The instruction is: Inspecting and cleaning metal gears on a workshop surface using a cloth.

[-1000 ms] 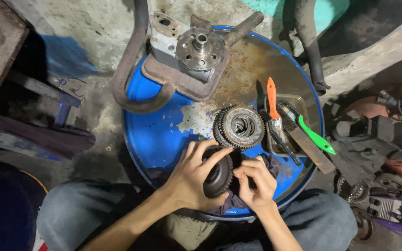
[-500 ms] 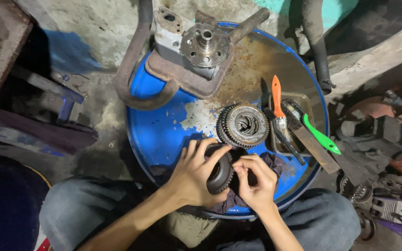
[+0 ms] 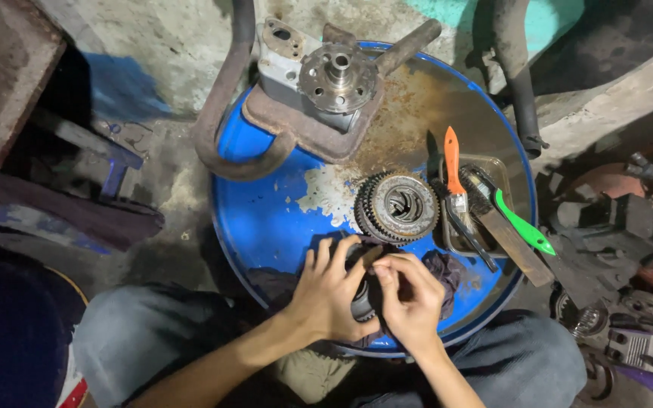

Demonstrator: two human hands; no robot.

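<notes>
Both hands had closed tighter over the dark round part (image 3: 362,298): the left hand (image 3: 329,293) cupped its side, fingers clamped on it, while the right hand (image 3: 411,296) pinched at its top. It sat on a dark rag (image 3: 447,270) at the blue drum's (image 3: 258,219) near edge, mostly hidden, beside the gear cluster (image 3: 396,206).

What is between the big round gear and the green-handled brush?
In the head view, an orange-handled brush lies between the gear cluster and the green-handled brush, in a metal tray.
</notes>
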